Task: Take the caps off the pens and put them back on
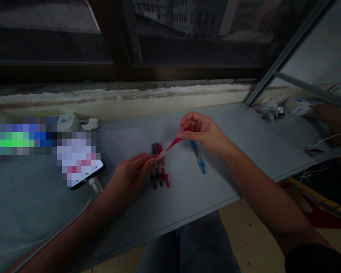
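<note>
A red pen (pixel 170 145) with a clear barrel is stretched slantwise between my two hands, above the desk. My left hand (pixel 135 168) pinches its lower, clear end. At the red upper end, the fingers of my right hand (pixel 200 131) are closed on it. Beneath and just behind the held pen lie two black pens (pixel 154 178) and another red pen (pixel 166 178), side by side. A blue pen (pixel 199 161) rests apart from them, below my right hand, its top end partly hidden by that hand.
On the left lie a lit phone (pixel 86 175) with a white cable (pixel 95 185) and a white round roll (pixel 68 122). A window ledge (pixel 125 104) runs behind the desk (pixel 182 197). At right stand a metal frame (pixel 301 85) and another person's hand (pixel 322 113).
</note>
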The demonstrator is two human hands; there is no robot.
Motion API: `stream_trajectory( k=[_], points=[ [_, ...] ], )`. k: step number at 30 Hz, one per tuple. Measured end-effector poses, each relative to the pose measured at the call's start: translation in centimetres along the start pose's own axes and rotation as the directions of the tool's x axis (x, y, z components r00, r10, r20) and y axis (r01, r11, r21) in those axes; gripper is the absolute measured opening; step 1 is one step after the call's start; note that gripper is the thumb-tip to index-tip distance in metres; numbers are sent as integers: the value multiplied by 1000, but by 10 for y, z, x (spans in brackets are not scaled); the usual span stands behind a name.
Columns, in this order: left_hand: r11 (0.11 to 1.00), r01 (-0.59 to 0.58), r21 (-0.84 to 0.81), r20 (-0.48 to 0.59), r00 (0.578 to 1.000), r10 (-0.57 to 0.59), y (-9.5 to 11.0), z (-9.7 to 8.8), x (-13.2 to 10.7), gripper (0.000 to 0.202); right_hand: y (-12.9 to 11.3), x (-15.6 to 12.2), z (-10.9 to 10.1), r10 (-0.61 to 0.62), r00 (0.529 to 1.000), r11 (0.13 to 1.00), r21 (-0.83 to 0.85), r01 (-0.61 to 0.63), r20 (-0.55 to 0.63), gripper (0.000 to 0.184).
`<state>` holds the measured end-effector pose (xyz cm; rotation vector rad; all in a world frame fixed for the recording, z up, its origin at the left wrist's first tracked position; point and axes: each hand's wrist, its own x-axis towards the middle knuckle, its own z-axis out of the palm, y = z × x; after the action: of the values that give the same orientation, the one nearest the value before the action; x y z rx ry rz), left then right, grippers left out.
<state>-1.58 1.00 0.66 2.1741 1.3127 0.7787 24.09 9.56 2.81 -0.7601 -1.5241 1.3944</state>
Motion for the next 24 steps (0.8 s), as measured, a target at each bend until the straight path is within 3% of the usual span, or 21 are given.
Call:
stream_trajectory(
  k=[6, 13, 19, 24],
  points=[
    [999, -4, 44, 5, 1000, 3, -1, 1, -1, 38, 2, 2, -3, -39, 998, 999, 13, 39, -47, 54],
    [999, -14, 46, 19, 1000, 13, 0, -1, -4, 33, 0, 3, -8, -46, 985, 996, 63, 57, -165, 34],
    [996, -14, 87, 15, 1000, 12, -3, -1, -3, 33, -2, 4, -10, -31, 974, 995, 88, 52, -226, 31],
    [994, -20, 108, -23, 999, 22, -6, 3, 0, 37, -1, 2, -1, -27, 993, 999, 28, 31, -114, 29]
  ],
)
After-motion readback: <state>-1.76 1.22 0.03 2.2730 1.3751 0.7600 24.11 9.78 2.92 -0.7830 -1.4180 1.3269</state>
